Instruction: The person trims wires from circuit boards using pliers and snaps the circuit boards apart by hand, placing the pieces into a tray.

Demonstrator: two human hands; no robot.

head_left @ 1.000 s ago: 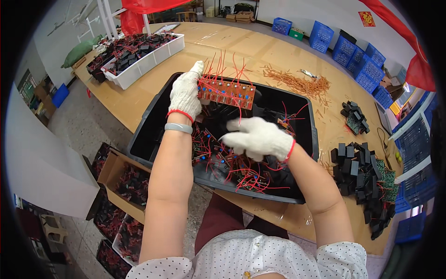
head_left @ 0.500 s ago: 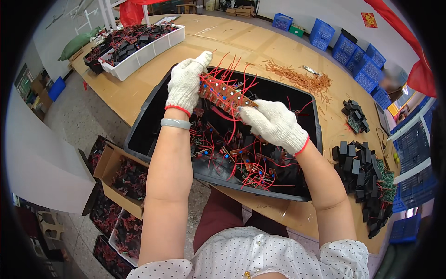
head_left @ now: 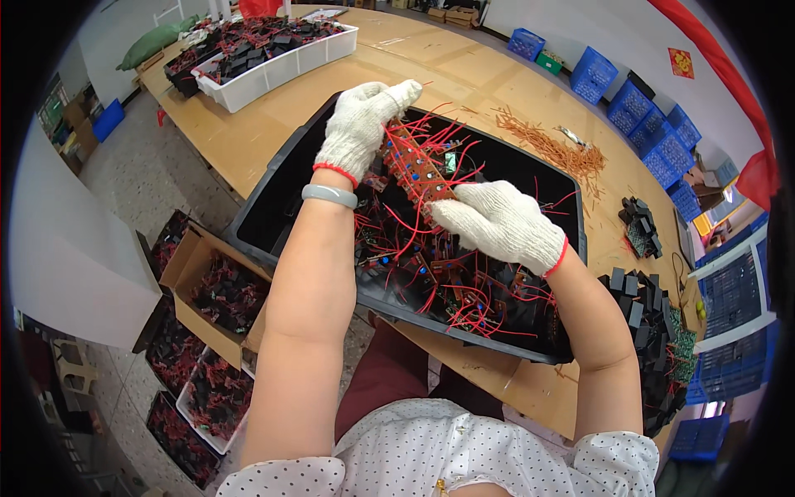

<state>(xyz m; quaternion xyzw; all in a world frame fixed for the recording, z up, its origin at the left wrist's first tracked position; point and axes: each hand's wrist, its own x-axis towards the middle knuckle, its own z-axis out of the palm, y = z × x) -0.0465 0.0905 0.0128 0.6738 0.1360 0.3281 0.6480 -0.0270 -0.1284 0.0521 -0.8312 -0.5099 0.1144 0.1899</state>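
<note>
Both hands wear white knitted gloves with red cuffs. Between them I hold a strip of joined brown circuit boards (head_left: 416, 171), dotted with blue and white parts and trailing red wires. My left hand (head_left: 364, 124) is closed on its far left end. The fingers of my right hand (head_left: 501, 222) pinch its near right end. Under the strip stands a large black plastic bin (head_left: 397, 305), with more small circuit boards and tangled red wires (head_left: 476, 302) inside. The strip hangs tilted above the bin, its underside hidden.
A white tray (head_left: 281, 76) of black parts stands far left. Brown strip offcuts (head_left: 555, 149) lie beyond the bin; black blocks and green boards (head_left: 650, 331) sit at right. A cardboard box (head_left: 207, 311) and more trays rest on the lower left. Blue crates (head_left: 633, 108) line the wall.
The circuit board strip has turned to a steeper slant, its board faces showing differently. Both hands keep their grip. The whole view has shifted slightly.
</note>
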